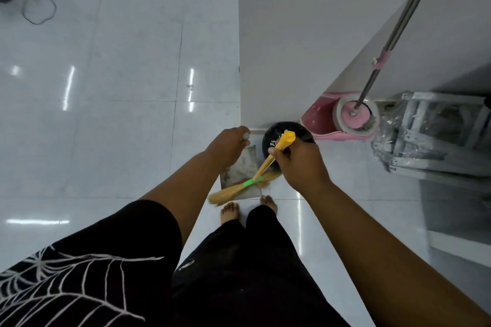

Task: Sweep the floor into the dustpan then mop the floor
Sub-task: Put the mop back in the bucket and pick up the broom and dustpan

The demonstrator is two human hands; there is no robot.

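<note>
A black sleeve (87, 268) printed with white spider-web lines fills the lower left corner, and black trousers (239, 260) run down to two bare feet (229, 211) standing on the glossy pale tiled floor (119, 87). Both bare forearms reach forward and down. The left grip (231, 146) is curled round the grey handle end of a metal dustpan (239, 171), which lies just ahead of the toes, its tray dusty. The right grip (300, 164) is closed round the yellow handle of a broom (252, 182), near its top. The handle slants down to a green band, and the straw bristles lie across the dustpan's front part, their tips spreading past its edge onto the floor beside the left foot. Just behind the dustpan, at the foot of a white wall (305, 21), is a round black bin (272, 133) with something pale inside. To its right stands a pink mop bucket (316, 114), with a mop (398, 26) set in its spinner and the metal pole slanting up along the wall. Beside the bucket is a metal frame wrapped in clear plastic (425, 135). A dark cable (39, 8) loops on the floor at the far upper left.
</note>
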